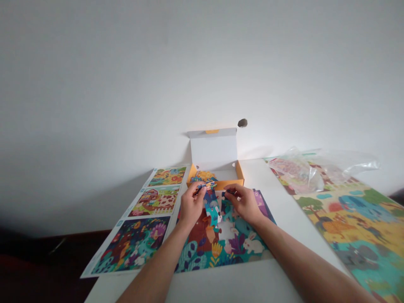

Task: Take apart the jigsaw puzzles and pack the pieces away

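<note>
A partly assembled jigsaw puzzle (202,252) with rabbits, flowers and a brown animal lies on the white table in front of me. White table shows through a gap in its middle. Over its upper left part, my left hand (192,206) is closed on several colourful puzzle pieces (208,184). My right hand (244,203) pinches a dark puzzle piece (227,192) above the upper edge of the puzzle. Just beyond both hands stands an open yellow box (240,171) with its lid raised, and loose pieces (205,175) lie in its left side.
To the left lies a reference sheet (128,218) with three pictures. On the right is a safari puzzle (356,223), with a farm-coloured puzzle (342,184) behind it. Clear plastic bags (311,174) rest over that one. A white wall (126,84) with a small hole (242,123) rises behind the table.
</note>
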Motion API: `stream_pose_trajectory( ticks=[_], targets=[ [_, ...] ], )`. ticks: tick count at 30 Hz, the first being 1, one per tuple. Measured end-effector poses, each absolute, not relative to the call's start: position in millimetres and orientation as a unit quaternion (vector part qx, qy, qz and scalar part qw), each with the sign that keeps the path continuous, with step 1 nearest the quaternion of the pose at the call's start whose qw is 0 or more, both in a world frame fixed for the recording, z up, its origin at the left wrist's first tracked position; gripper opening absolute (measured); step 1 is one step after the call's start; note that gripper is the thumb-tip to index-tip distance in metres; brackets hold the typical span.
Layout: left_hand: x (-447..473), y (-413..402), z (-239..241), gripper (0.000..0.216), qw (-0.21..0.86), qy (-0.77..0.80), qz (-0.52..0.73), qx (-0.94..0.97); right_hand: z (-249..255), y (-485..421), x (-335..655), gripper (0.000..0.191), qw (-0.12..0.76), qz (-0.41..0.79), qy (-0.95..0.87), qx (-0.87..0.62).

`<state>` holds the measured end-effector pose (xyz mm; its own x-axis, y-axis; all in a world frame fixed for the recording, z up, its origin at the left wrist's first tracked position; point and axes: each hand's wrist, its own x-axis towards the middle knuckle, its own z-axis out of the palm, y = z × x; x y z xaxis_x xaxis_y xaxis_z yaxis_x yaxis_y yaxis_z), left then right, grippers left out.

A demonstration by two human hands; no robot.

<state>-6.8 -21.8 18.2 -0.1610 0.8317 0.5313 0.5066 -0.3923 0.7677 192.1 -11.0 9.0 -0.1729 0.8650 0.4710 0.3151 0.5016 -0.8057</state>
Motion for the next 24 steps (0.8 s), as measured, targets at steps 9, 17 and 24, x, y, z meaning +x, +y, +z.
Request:
stream_pose_trajectory(
  ticks=[9,17,24],
  targets=[
    [-8.7,-17.7,13.7,0.02,0.155,0.548,0.556,0.606,10.6,-12.3,188.7,0.02,0.555,0.415,-0.627,-0.357],
    [-5.0,-14.8,7.8,0.024,0.265,0.526,0.524,0.615,3.8,-3.4,184.8,0.022,0.58,0.451,-0.567,-0.373],
    [4.8,-20.5,6.8,0.039,0.455,0.514,0.498,0.529,3.6,-1.1,184.9,0.031,0.574,0.453,-0.541,-0.415]
  ],
)
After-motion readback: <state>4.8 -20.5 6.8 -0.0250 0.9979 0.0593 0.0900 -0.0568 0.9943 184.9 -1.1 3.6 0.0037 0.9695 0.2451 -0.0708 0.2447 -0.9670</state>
